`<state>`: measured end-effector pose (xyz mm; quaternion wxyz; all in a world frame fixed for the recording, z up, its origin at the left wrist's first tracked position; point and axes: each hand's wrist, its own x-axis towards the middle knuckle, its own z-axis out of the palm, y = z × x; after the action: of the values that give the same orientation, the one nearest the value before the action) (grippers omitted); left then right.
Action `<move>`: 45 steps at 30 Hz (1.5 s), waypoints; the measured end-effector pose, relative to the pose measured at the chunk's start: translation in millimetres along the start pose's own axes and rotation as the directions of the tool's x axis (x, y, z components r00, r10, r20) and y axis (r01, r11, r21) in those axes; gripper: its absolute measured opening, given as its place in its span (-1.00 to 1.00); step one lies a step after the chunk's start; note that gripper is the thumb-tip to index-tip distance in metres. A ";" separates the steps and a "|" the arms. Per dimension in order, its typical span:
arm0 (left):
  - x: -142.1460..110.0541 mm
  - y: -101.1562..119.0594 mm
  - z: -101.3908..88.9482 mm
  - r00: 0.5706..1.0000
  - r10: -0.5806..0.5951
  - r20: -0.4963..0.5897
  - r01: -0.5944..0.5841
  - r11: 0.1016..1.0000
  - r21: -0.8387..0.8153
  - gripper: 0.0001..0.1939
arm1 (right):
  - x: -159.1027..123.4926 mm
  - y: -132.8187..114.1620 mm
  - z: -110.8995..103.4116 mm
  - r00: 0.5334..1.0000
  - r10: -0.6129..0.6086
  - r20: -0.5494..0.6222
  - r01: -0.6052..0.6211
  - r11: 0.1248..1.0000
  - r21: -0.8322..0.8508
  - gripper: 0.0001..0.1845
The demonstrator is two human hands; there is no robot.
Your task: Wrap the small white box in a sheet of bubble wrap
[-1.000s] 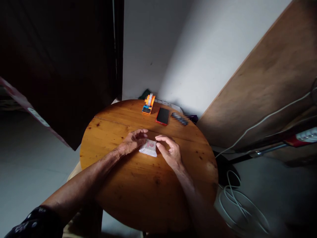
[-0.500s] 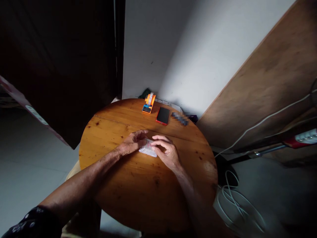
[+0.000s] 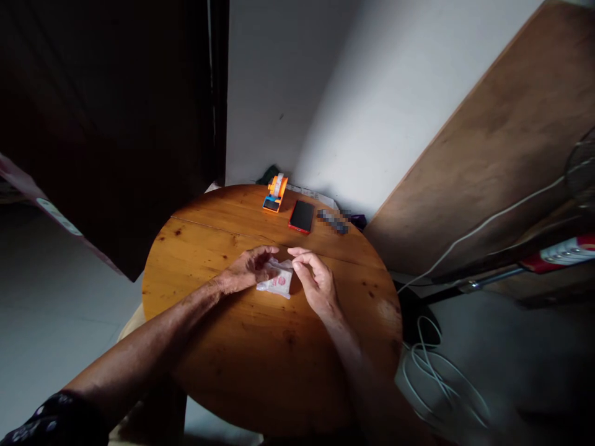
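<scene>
A small white packet (image 3: 280,282) in clear, crinkled plastic, with a round red print on top, lies at the middle of the round wooden table. My left hand (image 3: 246,269) grips its left side, with some fingertips over the plastic and the index finger reaching past its far edge. On the other side, thumb and index finger of my right hand (image 3: 317,282) pinch the far right corner of the plastic. What the packet contains cannot be made out.
An orange and blue tape dispenser (image 3: 276,193) stands near the table's (image 3: 223,347) far edge. Beside it lie a red-cased phone (image 3: 302,216) and a blurred-out dark object (image 3: 333,221). A white wall (image 3: 279,80) rises behind; white cable (image 3: 430,365) coils on the floor at right.
My right hand has drawn slightly back from the packet's top to its far right corner, uncovering the red print. The packet now shows more of its face. The view has shifted slightly.
</scene>
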<state>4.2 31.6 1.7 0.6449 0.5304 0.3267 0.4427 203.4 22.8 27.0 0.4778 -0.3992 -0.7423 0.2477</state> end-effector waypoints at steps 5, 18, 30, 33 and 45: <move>-2.1 1.2 4.0 0.992 -0.040 0.120 0.050 0.995 -0.085 -0.31 | 0.3 1.5 -3.3 0.995 0.090 -0.047 -0.082 0.985 0.151 -0.80; -3.8 -0.2 4.5 0.986 -0.054 0.155 0.072 0.991 -0.116 -0.15 | 6.3 23.2 -9.1 0.894 0.447 -0.035 -0.404 0.837 0.368 -0.52; -1.5 -8.5 5.3 0.992 0.079 0.095 -0.071 0.994 -0.083 -0.13 | 3.6 28.2 0.4 0.868 0.491 0.075 -0.486 0.811 0.326 -0.38; -2.7 -8.6 8.8 0.983 0.118 0.141 -0.109 0.992 -0.069 -0.13 | 3.0 26.7 2.8 0.903 0.430 0.030 -0.415 0.849 0.327 -0.47; -4.6 6.3 7.9 0.995 -0.023 0.099 0.025 0.999 -0.024 -0.42 | 10.0 37.8 0.5 0.905 0.385 -0.182 -0.295 0.875 0.384 -0.62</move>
<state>8.0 24.6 9.3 0.6722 0.5397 0.2952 0.4120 214.1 52.2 3.6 0.5798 -0.4620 -0.5370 0.4024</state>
